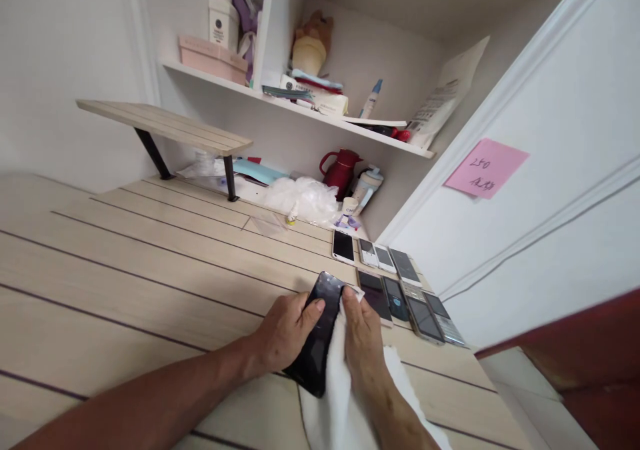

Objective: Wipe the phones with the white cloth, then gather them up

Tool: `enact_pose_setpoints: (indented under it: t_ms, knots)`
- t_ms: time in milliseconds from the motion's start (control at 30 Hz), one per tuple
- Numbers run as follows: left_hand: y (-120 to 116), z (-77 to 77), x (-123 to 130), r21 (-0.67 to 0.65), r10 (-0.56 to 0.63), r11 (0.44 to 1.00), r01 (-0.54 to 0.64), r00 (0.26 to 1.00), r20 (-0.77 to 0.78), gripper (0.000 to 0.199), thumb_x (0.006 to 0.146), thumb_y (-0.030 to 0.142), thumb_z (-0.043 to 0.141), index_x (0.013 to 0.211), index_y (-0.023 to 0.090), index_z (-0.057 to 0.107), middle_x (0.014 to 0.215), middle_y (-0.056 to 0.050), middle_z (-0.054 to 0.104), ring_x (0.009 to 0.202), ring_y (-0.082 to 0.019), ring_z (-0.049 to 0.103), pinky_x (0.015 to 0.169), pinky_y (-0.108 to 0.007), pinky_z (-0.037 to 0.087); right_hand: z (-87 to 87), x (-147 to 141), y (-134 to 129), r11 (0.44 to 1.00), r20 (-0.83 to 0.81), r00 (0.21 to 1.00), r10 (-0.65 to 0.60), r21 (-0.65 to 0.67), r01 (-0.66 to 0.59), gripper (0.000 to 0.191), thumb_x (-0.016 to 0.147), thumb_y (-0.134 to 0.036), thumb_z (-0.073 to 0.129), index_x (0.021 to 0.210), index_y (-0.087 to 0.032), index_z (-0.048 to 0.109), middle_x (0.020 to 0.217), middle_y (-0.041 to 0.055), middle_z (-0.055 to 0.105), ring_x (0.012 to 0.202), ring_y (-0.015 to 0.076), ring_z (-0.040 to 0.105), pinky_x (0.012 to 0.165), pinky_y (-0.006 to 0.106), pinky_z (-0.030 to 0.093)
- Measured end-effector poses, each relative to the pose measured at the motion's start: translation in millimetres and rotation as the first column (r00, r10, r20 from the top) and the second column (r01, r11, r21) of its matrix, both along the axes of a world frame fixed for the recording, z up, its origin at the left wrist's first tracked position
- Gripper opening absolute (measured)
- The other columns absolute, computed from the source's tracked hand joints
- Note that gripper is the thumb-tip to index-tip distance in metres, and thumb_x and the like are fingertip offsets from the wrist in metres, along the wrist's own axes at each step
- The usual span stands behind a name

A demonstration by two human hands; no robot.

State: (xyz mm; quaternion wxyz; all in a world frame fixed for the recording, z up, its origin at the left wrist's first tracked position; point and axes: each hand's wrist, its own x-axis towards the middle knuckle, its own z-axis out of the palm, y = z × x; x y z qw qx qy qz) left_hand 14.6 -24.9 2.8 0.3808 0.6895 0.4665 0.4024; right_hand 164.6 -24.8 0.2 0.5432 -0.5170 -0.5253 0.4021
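My left hand (285,330) grips a black smartphone (314,347) by its side, holding it tilted above the pale wooden desk (150,283). My right hand (361,335) presses a white cloth (333,397) against the phone's upper right edge, and the cloth hangs down over the desk. Just beyond my hands, several smartphones (400,290) lie flat in rows near the wall, some with dark screens and some with silver or white bodies. Part of the held phone is hidden by my fingers and the cloth.
A small raised wooden stand (165,127) on black legs sits at the desk's back. Beyond the phones lie a plastic bag (300,199), a dark red flask (341,172) and a bottle. A shelf (300,107) holds assorted items, and a pink sticky note (486,168) marks the white door at right.
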Motion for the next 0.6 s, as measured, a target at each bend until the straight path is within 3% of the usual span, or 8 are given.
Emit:
enact_pose_setpoints:
  t_ms: [200,300,367,467,600]
  knots:
    - [26,3.0,-16,0.000,0.300,0.954,-0.301,0.952,0.068,0.043,0.092,0.053,0.036,0.064,0.021,0.046,0.060,0.002,0.049,0.060,-0.015,0.046,0.056,-0.026,0.033,-14.8,-25,-13,0.968,0.106,0.963,0.249,-0.014,-0.249,0.039,0.089,-0.054,0.055,0.082,-0.017,0.062,0.072,0.0005,0.058,0.070,0.0163,0.049,0.064,0.026,0.042]
    - [33,3.0,-21,-0.006,0.355,0.935,-0.356,0.931,0.079,0.044,0.092,0.054,0.036,0.062,0.022,0.042,0.058,0.004,0.044,0.057,-0.014,0.041,0.054,-0.026,0.031,-13.9,-31,-14,0.943,0.087,0.940,0.331,-0.013,-0.331,0.038,0.091,-0.054,0.052,0.083,-0.017,0.061,0.073,0.0003,0.058,0.074,0.0164,0.050,0.067,0.026,0.043]
    - [30,1.4,-19,-0.014,0.295,0.956,-0.294,0.953,0.070,0.044,0.092,0.053,0.036,0.063,0.021,0.044,0.059,0.003,0.044,0.057,-0.014,0.042,0.054,-0.026,0.032,-10.4,-29,-11,0.953,0.017,0.953,0.302,-0.020,-0.301,0.038,0.089,-0.054,0.055,0.080,-0.017,0.059,0.070,-0.0003,0.057,0.070,0.0155,0.049,0.064,0.025,0.043]
    - [17,-1.3,-10,-0.012,0.104,0.995,-0.104,0.994,0.031,0.041,0.093,0.050,0.037,0.070,0.020,0.053,0.065,0.001,0.053,0.062,-0.015,0.048,0.058,-0.025,0.035,-1.8,-16,-4,0.989,-0.073,0.989,0.132,-0.051,-0.136,0.042,0.083,-0.059,0.061,0.073,-0.019,0.053,0.063,-0.0022,0.051,0.059,0.0131,0.044,0.056,0.025,0.041]
    - [2,-1.7,0,-0.011,-0.021,1.000,0.021,1.000,-0.013,0.036,0.093,0.046,0.039,0.075,0.020,0.057,0.069,-0.001,0.058,0.064,-0.016,0.051,0.059,-0.025,0.038,7.4,-1,0,0.998,-0.005,0.998,-0.061,-0.008,0.061,0.048,0.083,-0.065,0.057,0.066,-0.021,0.047,0.059,-0.0042,0.044,0.056,0.0122,0.039,0.052,0.025,0.037]
